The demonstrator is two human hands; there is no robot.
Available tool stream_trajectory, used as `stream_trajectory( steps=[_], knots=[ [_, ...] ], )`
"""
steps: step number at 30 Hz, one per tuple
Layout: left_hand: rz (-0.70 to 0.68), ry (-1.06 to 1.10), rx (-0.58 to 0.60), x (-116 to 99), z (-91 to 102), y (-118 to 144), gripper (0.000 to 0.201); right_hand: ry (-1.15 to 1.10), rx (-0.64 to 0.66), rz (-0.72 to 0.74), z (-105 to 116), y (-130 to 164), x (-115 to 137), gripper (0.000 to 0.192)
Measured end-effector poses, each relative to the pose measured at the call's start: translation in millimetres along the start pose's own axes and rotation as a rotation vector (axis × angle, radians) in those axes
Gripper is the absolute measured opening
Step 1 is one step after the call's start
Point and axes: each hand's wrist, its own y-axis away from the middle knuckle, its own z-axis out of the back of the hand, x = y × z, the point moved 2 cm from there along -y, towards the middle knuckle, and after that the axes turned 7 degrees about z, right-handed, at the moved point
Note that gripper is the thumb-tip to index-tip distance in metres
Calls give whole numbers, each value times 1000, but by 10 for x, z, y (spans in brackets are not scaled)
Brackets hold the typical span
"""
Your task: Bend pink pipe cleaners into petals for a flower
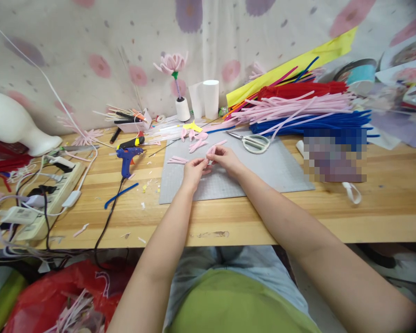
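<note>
Over the grey cutting mat [270,171], my left hand [195,172] and my right hand [225,159] meet with fingers pinched together. Between their fingertips is a pink pipe cleaner [213,150], looped at its upper end; the lower part is hidden by the fingers. Just behind my hands lie several bent pink pipe cleaner loops [196,135] and short pink pieces [197,146]. More pink pieces [176,160] rest left of my left hand. A pair of scissors [254,143] lies on the mat beyond my right hand.
At left are a blue glue gun [126,159], a blue pipe cleaner [121,194] and a cable-filled power strip [52,203]. Bundles of pink [298,107], red and blue pipe cleaners are piled at back right. A pink pipe-cleaner flower [173,64] stands in a white holder [182,110].
</note>
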Motion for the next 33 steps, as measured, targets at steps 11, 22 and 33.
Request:
stream_trajectory(
  steps=[11, 22, 33],
  knots=[
    [-22, -46, 33, 38, -17, -23, 26, -78, -175, -92, 10, -14, -87, 27],
    [70, -34, 110, -20, 2, 4, 12, -14, 31, -67, 34, 1, -14, 32],
    [68, -83, -16, -61, -93, 47, 24, 204, -97, 82, -80, 25, -19, 24]
  ],
)
